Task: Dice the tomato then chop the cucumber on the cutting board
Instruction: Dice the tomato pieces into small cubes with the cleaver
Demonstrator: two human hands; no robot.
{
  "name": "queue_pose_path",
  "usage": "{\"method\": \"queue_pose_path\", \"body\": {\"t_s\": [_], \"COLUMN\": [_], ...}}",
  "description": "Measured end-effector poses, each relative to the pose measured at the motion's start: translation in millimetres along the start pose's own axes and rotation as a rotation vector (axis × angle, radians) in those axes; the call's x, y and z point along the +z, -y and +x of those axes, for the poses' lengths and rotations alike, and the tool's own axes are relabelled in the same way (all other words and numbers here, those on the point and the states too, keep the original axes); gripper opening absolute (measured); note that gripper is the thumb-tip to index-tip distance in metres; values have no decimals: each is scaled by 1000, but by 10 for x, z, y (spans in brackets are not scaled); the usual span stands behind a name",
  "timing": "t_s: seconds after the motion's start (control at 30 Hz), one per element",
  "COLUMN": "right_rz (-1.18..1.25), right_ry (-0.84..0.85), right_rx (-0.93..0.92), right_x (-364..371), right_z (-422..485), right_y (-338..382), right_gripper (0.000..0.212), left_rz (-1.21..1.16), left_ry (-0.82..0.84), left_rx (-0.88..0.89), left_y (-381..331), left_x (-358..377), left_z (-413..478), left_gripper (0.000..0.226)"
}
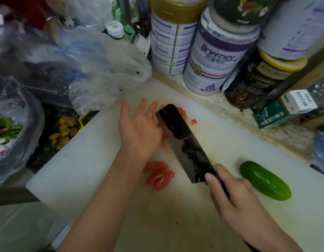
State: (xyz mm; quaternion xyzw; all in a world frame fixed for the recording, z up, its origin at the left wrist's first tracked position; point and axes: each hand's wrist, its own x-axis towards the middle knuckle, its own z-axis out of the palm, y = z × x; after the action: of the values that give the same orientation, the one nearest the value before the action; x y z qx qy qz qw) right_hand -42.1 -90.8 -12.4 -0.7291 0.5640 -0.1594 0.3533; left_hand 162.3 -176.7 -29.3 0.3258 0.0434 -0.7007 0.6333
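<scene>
A white cutting board fills the middle of the view. My right hand grips the handle of a dark cleaver, whose blade lies tilted across the board. My left hand is flat with straight fingers, pressing against the left side of the blade. Diced tomato bits show past the blade's far end, and one small piece lies apart. A fan of tomato slices lies under my left forearm. A whole green cucumber lies on the board at the right.
Tall tins and a dark jar stand along the back edge, with a green-white box at the right. Plastic bags crowd the back left. A bag of vegetable scraps and yellowish lumps sit left of the board.
</scene>
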Motion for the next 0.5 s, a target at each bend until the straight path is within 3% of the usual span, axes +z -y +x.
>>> {"method": "queue_pose_path", "body": {"t_s": [0.2,0.3,0.4,0.5], "right_rz": [12,15,-11,-29], "right_ry": [-73,-74,-49,-28], "right_rx": [25,12,-10,7], "right_x": [-56,-45,-12,48], "right_z": [19,-24,-78,-156], "right_y": [-47,-75,-137,-221], "right_gripper": [17,16,25,19], "left_rz": [44,185,864,1451], "left_ry": [4,-59,-146,-127], "left_rx": [67,126,333,491], "left_y": [-15,-26,-12,21], "left_x": [69,9,-156,-471], "left_z": [67,5,-156,-353], "left_gripper": [67,52,24,21]}}
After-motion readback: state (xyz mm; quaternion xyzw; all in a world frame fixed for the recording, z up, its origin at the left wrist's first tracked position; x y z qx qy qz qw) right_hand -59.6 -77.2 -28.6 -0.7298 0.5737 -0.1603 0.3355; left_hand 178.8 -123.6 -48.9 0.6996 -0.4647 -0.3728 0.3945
